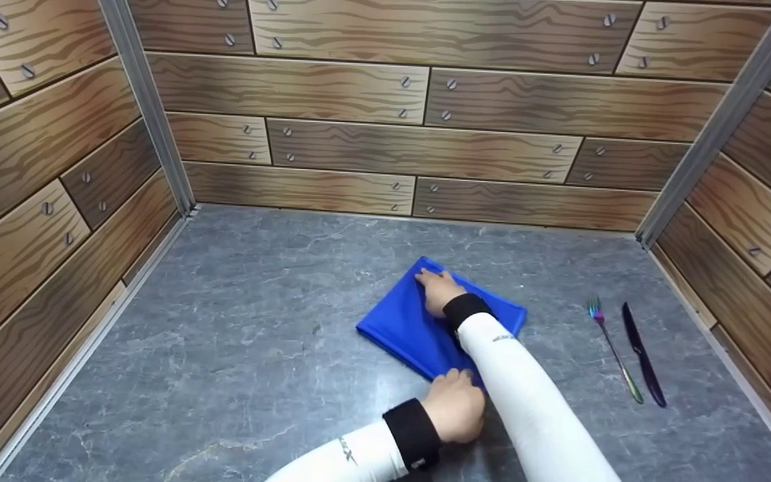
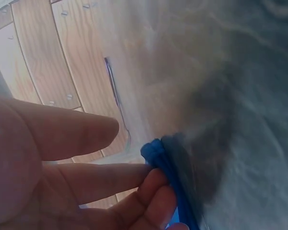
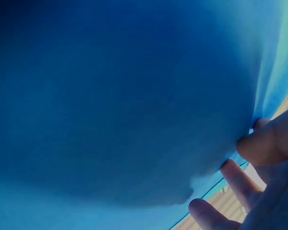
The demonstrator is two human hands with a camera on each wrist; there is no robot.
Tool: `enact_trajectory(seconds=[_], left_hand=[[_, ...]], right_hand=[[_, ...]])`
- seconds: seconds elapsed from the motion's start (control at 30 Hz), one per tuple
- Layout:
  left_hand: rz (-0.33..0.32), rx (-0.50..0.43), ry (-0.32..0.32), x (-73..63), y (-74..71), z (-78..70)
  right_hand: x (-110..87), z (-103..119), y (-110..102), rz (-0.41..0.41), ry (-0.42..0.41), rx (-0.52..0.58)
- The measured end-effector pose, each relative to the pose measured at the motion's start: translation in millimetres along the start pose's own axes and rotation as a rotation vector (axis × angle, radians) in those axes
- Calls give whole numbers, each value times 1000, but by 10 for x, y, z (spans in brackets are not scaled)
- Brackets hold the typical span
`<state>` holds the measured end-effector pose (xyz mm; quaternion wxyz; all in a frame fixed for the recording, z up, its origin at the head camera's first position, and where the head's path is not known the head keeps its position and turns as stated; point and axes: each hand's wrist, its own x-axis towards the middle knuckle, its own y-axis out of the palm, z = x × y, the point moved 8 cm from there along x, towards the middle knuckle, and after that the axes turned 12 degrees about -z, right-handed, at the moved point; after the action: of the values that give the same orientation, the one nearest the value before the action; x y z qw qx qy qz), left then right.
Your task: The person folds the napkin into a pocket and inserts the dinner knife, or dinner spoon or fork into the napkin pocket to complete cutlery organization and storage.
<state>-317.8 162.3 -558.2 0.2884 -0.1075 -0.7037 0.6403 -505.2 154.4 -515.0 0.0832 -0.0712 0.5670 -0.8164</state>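
Observation:
A folded blue cloth (image 1: 392, 321) lies slantwise on the grey tabletop, its near corner covered by my left hand (image 1: 456, 405). In the left wrist view, curled fingers (image 2: 156, 199) hold the cloth's bunched edge (image 2: 156, 148), while the thumb stands apart from it. My right hand (image 1: 440, 292) reaches over the left one and rests on the far part of the cloth with fingers spread. The right wrist view has these fingertips (image 3: 230, 170) touching the cloth (image 3: 110, 120) close to its hemmed edge, beside a crease.
To the right lie a rainbow-coloured fork (image 1: 613, 348) and a dark table knife (image 1: 641, 355), side by side and pointing away. Wood-patterned panels (image 1: 332, 144) wall in the grey tabletop (image 1: 238, 321) at the back, left and right.

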Motion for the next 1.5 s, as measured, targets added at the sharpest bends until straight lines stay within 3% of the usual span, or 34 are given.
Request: enact_trajectory(seconds=[0.23, 0.53, 0.63, 0.73, 0.83, 0.97, 1.07, 1.13, 1.2, 1.3, 1.5], left_hand=[[-7, 17, 18, -28, 27, 49], [12, 25, 20, -17, 79, 70], [14, -9, 9, -2, 65, 93], [0, -90, -32, 6, -4, 174], [-11, -194, -106, 19, -223, 382], [-95, -275, -199, 102, -347, 934], [-198, -269, -248, 177, -175, 1423], [-209, -268, -294, 200, -48, 1702], [-204, -256, -330, 181, 2, 1893], [-146, -254, -367, 128, 12, 2032], [-54, -203, -351, 47, -8, 2039]], right_hand=[[-213, 126, -136, 1, 15, 24], [-204, 11, -157, -12, 49, 44], [-59, -168, -84, -89, 27, 140], [112, -518, 22, -229, -12, 257], [177, -1008, 47, -368, -23, 339], [25, -1734, -90, -473, 86, 411], [-198, -2213, -215, -495, 223, 425], [-354, -2460, -262, -483, 304, 415], [-495, -2630, -277, -456, 374, 393], [-648, -2741, -268, -401, 439, 350], [-785, -2707, -256, -341, 473, 311]])
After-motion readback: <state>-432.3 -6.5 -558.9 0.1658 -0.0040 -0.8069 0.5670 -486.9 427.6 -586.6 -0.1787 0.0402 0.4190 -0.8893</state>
